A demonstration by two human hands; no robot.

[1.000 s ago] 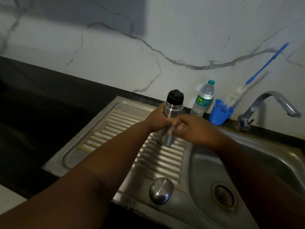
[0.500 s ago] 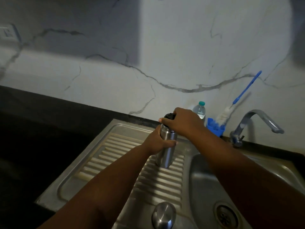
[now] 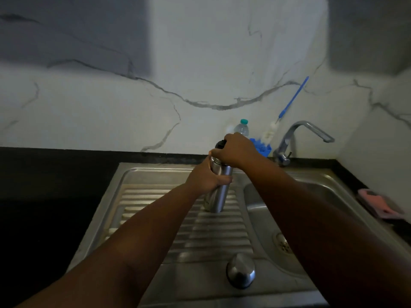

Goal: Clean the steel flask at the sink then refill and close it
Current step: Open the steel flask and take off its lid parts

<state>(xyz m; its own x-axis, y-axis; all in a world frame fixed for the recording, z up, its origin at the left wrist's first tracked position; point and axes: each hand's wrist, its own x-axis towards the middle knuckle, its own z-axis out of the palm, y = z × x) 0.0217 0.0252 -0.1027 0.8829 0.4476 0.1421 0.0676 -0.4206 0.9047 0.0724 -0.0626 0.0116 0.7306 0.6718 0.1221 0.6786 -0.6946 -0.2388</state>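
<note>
Nearest the camera, a domed steel cap (image 3: 240,270) sits on the front lip of the sink (image 3: 155,172), just below the ribbed drainboard (image 3: 213,236). Farther in, the steel flask (image 3: 216,192) stands upright on those ribs, just left of the basin (image 3: 262,218). The left hand (image 3: 205,177) is wrapped round its body, fingers curled across the front; the right hand (image 3: 235,150) is clamped over the black stopper (image 3: 220,143) at the top — probably the opening twist before washing.

The risk is at the base: it rests on ridges, not flat metal, so a hard turn could make it skid or tip toward the basin if the lower grip slackens. A stopper that lets go suddenly could also slip from the fingers.

Behind, against the marble wall, stand a plastic water bottle (image 3: 242,127), a blue cup (image 3: 262,148) holding a bottle brush (image 3: 292,100), and the tap (image 3: 298,136) — a pink sponge (image 3: 378,204) lies at the right.
</note>
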